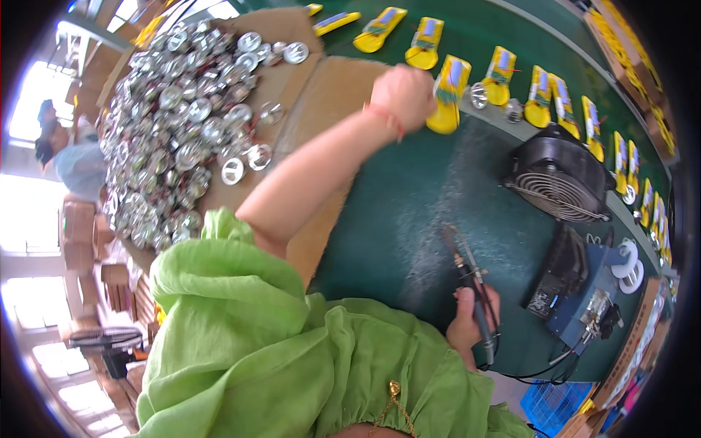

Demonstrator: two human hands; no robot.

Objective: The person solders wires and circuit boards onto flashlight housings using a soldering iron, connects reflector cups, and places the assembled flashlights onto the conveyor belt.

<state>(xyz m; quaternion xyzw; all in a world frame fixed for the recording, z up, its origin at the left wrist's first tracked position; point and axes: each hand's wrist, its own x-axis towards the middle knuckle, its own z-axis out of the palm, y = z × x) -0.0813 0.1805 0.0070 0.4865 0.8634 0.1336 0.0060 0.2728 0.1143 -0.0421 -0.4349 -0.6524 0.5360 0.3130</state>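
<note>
Yellow housing: one yellow housing, rounded at its near end, lies at the far side of the green bench, just right of the left hand.
Left hand: the left hand is at the housing's edge, fingers curled; whether they pinch it I cannot tell.
Right hand: the right hand has its fingers wrapped round the soldering iron, tip pointing away from the body.
Yellow row: more yellow housings run in a curved line to both sides, with a silver reflector among them.
Silver heap: many silver reflectors lie piled on cardboard, left of the left forearm.
Bench right: a black fan stands beyond a blue box and white reels.
</note>
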